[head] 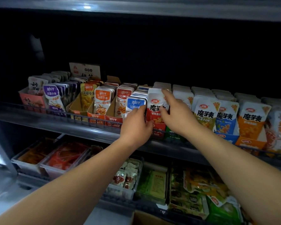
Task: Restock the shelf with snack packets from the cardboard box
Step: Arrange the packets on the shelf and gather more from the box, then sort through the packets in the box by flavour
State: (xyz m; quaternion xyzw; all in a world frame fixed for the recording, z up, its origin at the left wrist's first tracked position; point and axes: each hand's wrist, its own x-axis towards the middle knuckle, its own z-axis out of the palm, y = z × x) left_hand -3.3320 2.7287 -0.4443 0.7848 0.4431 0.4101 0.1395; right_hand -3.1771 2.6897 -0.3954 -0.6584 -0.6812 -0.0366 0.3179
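Gripping a red-and-white snack packet (156, 109) from both sides, upright at the front of its row on the upper shelf (71, 125), just above a red display carton (160, 129). Clasping the packet's left edge with the left hand (135, 125), fingers curled round it, thumb pressed on the lower front. Pinching the packet's right side with the right hand (177, 117), thumb on the printed face, index finger stretched up to the top right corner. Just left of the packet, a row of blue-and-white packets (135, 103); farther left, orange-topped packets (102, 101) in brown trays. Just right of the packet, green-labelled packets (204, 114) with the same lettering. Well below the packet, at the bottom edge of view, a corner of the cardboard box (146, 218).
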